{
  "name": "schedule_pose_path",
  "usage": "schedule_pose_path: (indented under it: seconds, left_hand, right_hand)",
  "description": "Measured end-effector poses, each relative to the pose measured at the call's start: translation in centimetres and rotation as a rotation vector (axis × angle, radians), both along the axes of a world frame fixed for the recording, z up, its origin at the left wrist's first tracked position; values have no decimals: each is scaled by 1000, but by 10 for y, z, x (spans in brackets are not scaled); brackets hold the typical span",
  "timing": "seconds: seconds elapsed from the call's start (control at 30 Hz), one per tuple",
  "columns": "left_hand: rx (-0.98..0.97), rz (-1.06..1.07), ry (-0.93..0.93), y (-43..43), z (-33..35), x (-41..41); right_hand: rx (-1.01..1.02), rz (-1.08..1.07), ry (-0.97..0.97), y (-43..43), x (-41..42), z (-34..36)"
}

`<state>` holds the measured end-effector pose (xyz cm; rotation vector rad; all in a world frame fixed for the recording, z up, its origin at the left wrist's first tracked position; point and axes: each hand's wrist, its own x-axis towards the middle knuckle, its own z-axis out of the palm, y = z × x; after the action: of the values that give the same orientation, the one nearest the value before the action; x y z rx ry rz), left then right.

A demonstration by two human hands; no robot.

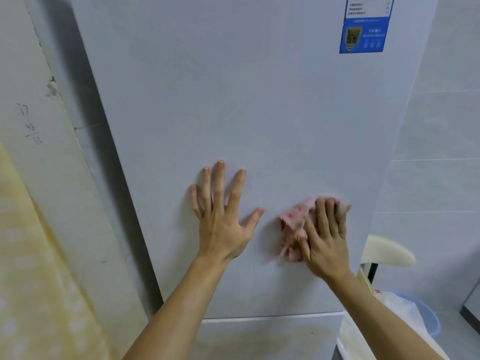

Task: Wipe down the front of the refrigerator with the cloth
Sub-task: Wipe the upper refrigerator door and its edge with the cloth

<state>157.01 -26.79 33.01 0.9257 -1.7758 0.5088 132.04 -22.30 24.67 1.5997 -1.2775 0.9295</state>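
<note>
The refrigerator (233, 100) fills most of the view, and its pale grey upper door stands straight ahead of the person. The left hand (223, 222) lies flat against the lower middle of that door, fingers straight and spread wide, thumb out toward the door's right side, holding nothing. Just beside it on the same door, nearer the right edge, the right hand (324, 240) presses the pink cloth (293, 216) against the surface. Its fingers lie close together and nearly straight on top of the fabric, palm down on it. The cloth is bunched and blurred, showing past the hand on the side facing the left hand and above the fingertips. A blue and white sticker (363, 29) sits high on the door near its top right corner. Below both hands a horizontal seam separates the upper door from the lower door (259, 339), which has a faint yellowish stain. Left of the refrigerator are a scuffed wall (39, 126) with pencilled figures and a yellow patterned fabric (31, 281). Right of it is a tiled wall (441, 152), and lower down are a cream chair back (387, 252) and a blue basin (428, 323) with a white plastic bag (400, 310) in it.
</note>
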Motion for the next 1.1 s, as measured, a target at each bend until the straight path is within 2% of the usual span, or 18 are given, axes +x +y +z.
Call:
schedule_pose_path:
  seconds: [0.07, 0.2, 0.3, 0.4, 0.47, 0.53, 0.63, 0.83, 0.97, 1.1]
  left_hand:
    - [17, 6, 3, 0, -1, -5]
    - [13, 29, 24, 0, -3, -11]
    - [-40, 21, -16, 5, 0, -16]
    - [-79, -25, -93, 12, 10, -25]
    - [-73, -46, -101, 12, 15, -31]
    - [-47, -52, -88, 12, 14, -37]
    - [-27, -33, -80, 11, 6, -42]
    - [-35, -21, -87, 5, 1, -44]
    - [-50, -11, -87, 6, -1, -44]
    - [-39, -7, -76, 10, 0, -46]
  right_hand:
    - [64, -19, 57, 6, -16, -21]
    - [108, -7, 45, 13, -18, -16]
    - [-21, 56, -82, 9, -22, 40]
    - [-164, -3, -279, -1, -26, 124]
    - [-182, -27, -329, -6, -28, 146]
    - [-200, -22, -327, -7, -30, 134]
    - [-222, -6, -330, -2, -33, 78]
    - [24, -40, -367, 23, -44, -59]
    - [36, -34, -368, 28, -41, -55]
    - [-12, 53, -328, 23, -54, -16]
